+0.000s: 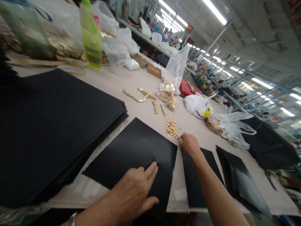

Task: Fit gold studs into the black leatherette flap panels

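My left hand [137,188] lies on a black sheet [134,144], thumb spread from the fingers, its index fingertip beside a small shiny piece [157,162] on the sheet. My right hand [189,144] is closed, with its fingertips pinched at the lower right edge of a pile of small gold pieces [171,127]; what they hold is too small to name. Under the right wrist is another black sheet [195,179]. Gold chain-like strips [134,95] lie beyond the pile.
A tall stack of black sheets [56,119] fills the left, and a smaller stack [242,179] lies right. Behind stand a yellow-green spray bottle [91,44], a small box [154,70] and plastic bags. A white bag [197,105] and an open box [213,125] sit back right.
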A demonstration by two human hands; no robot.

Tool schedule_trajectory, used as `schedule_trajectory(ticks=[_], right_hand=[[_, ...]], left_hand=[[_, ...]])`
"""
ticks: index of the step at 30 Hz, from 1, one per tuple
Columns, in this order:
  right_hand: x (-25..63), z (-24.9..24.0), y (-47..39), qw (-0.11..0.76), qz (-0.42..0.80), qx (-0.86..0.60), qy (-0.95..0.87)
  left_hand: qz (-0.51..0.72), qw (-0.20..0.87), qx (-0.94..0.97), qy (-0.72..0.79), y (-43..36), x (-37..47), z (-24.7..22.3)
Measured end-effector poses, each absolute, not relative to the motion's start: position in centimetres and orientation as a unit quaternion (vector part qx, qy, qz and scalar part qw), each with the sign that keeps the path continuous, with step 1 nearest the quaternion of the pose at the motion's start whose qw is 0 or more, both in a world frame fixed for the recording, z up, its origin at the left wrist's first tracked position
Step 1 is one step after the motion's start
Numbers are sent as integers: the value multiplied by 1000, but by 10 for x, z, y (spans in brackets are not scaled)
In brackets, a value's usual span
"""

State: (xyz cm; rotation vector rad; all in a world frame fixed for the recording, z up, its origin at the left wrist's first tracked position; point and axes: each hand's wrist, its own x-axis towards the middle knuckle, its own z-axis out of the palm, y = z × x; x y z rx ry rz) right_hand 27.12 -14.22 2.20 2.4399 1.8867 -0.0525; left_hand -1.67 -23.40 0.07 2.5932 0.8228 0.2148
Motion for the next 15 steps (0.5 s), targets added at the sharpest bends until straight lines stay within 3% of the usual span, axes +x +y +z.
schedule_trajectory(ticks=[4, 10, 15], right_hand=[[256, 28, -163, -40, -95, 770, 629], [196, 22, -224, -157, -332, 670, 645], [178, 28, -229, -135, -322, 670, 656]], left_hand=[[100, 188, 934, 287, -235, -20, -3], [116, 179, 935, 283, -233, -21, -2], [121, 182, 934, 281, -233, -21, -1]])
